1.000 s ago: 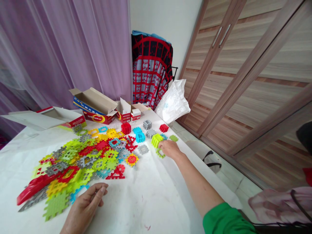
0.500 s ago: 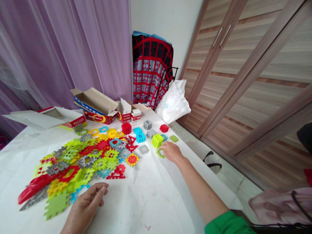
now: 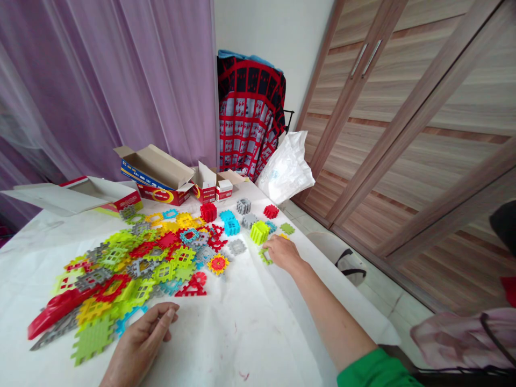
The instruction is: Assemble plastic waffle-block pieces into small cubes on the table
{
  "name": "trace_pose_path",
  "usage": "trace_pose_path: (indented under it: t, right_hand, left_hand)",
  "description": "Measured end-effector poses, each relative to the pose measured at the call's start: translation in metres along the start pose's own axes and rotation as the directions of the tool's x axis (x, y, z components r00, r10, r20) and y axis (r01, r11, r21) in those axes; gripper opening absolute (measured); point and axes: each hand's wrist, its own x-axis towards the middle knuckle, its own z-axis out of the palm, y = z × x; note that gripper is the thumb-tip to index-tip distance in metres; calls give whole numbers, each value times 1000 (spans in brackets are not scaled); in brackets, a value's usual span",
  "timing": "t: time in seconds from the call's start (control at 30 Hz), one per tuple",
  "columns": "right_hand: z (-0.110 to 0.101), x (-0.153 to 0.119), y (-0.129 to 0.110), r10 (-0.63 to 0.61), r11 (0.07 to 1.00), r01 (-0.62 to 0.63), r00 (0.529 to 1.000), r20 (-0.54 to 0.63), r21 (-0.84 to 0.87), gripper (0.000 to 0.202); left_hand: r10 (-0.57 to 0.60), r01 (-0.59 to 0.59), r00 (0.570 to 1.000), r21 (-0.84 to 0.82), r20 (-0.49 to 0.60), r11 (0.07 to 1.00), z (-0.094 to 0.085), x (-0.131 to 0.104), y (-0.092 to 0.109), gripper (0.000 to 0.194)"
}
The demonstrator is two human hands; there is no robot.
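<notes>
My right hand [image 3: 282,251] reaches across to the right side of the table, its fingers pinched at the edge of a flat light green interlocking tile [image 3: 266,257]. Just beyond the fingers stands a stack of bright green tiles [image 3: 260,232], and a yellow tile [image 3: 284,236] shows partly behind the hand. My left hand [image 3: 151,330] rests near the front edge, fingers curled together, with nothing visible in it. Close to it spreads a large pile of mixed notched tiles [image 3: 161,258] in green, red, yellow, grey and blue.
Stacked red tiles [image 3: 208,212], blue tiles [image 3: 231,227] and grey tiles [image 3: 244,206] stand beyond the pile. Opened cardboard boxes [image 3: 161,169] line the far edge beside a white bag [image 3: 287,164]. A red boat-shaped piece [image 3: 56,312] lies at left. Wooden cupboards [image 3: 387,118] rise at right.
My right hand stays at the light green tile, having shifted only slightly. A yellow tile behind it now shows. My left hand remains where it was.
</notes>
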Motion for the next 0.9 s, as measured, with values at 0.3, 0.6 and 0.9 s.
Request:
trace_pose_path:
  t: [0.3, 0.6, 0.9]
  right_hand:
    - [-2, 2, -9, 0, 1000, 0, 1000, 2, 4, 35]
    - [0, 1, -8, -16, 1000, 16, 1000, -12, 23, 35]
    - [-4, -6, 15, 35, 992, -20, 992, -119, 122, 36]
  left_hand:
    - [-21, 21, 1000, -4, -18, 1000, 0, -1, 5, 64]
    - [-15, 15, 1000, 25, -17, 1000, -1, 0, 2, 63]
    - [10, -9, 1000, 36, -24, 999, -1, 2, -4, 61]
